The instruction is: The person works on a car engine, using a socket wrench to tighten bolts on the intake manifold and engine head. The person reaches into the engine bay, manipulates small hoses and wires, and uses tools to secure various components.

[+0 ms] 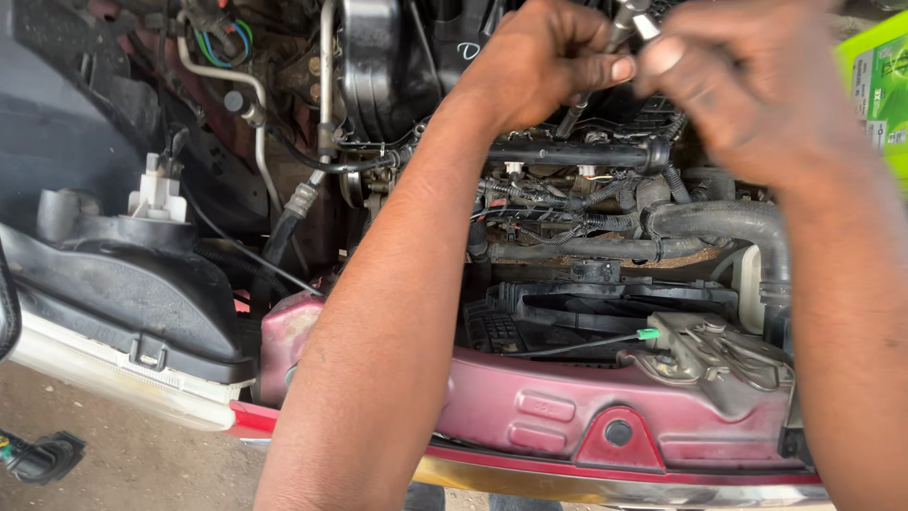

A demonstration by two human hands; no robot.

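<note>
Hands (549, 61) (728, 85) around slim, shiny metal tool (624, 24)

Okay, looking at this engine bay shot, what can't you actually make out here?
- Metal tool: its top is cut off by the head view's upper edge, and the left hand and right hand cover its middle.
- Its lower tip: lost among dark hoses.
- Green box: cut off at right.

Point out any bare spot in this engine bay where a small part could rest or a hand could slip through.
Free: the flat red front panel left of the hood latch, and the black headlight housing top. A dark gap beside the thin hose might pass a hand. Crowded: wires and thick hoses beneath both hands, left hand and right hand, which grip a metal tool.
</note>
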